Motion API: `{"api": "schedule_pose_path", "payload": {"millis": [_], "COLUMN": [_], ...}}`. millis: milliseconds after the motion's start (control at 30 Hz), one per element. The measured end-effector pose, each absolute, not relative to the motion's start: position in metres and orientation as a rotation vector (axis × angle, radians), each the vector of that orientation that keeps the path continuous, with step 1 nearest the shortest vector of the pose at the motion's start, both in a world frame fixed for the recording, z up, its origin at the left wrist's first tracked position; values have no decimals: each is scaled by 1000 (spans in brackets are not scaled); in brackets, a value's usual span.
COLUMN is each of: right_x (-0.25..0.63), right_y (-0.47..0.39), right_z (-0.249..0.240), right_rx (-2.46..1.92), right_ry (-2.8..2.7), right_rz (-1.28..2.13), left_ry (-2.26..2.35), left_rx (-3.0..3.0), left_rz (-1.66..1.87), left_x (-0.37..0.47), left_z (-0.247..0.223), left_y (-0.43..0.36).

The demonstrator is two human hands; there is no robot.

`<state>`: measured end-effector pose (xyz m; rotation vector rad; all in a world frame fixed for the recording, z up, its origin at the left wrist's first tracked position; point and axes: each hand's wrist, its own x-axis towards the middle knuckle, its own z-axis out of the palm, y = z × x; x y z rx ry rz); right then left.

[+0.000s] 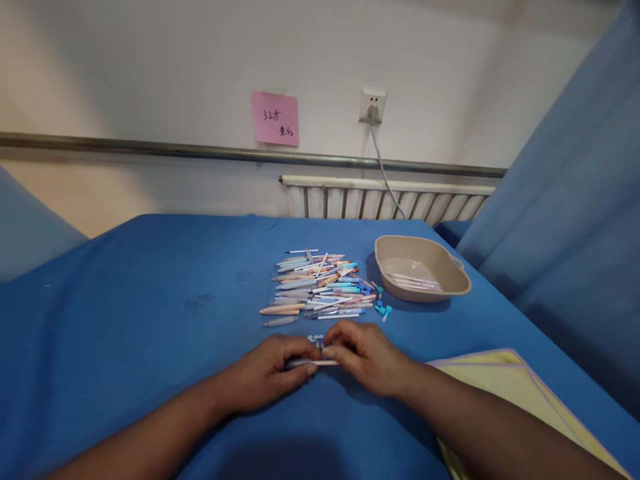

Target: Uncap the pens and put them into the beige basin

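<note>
My left hand (270, 375) is closed around a pale pen barrel (295, 363), just above the blue cloth. From its fingertips a thin white pen refill (326, 363) sticks out to the right, in line with the barrel. My right hand (369, 357) pinches at the refill, thumb and forefinger together and close to the left fingertips; its exact grip is partly hidden. Right behind my fingers lie several small whitish pen parts (315, 339). Beyond them is a heap of pen barrels and white refills (315, 287), with small blue and teal pieces (383, 311) at its right edge.
A beige basin (454, 288) with several slim pens or refills (415, 283) inside stands at the back right. A folded yellow cloth (500, 387) lies under my right forearm. Behind the blue-covered table (125, 320) are a radiator (345, 200), a rail and a plugged-in cable.
</note>
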<state>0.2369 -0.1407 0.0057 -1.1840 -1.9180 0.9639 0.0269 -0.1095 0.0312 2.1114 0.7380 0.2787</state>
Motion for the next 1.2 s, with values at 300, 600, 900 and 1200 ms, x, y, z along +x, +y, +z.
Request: {"api": "schedule_pose_path", "payload": {"millis": [300, 600, 900, 1200], "right_x": [283, 295, 285, 282], "right_y": [-101, -97, -105, -108], "right_z": [-6, -9, -8, -9], "right_rx": [-1427, -1450, -1469, -1526], "right_ry": [-1902, -2135, -2316, -2321], "right_rz": [509, 377, 358, 331], "left_ry": [1013, 1075, 1086, 988], "left_rx": [1576, 1444, 1473, 1343], "left_rz": [683, 757, 740, 674], "left_x": [22, 25, 25, 24], "left_z": [24, 21, 14, 13], "left_y": [-93, -89, -86, -87]}}
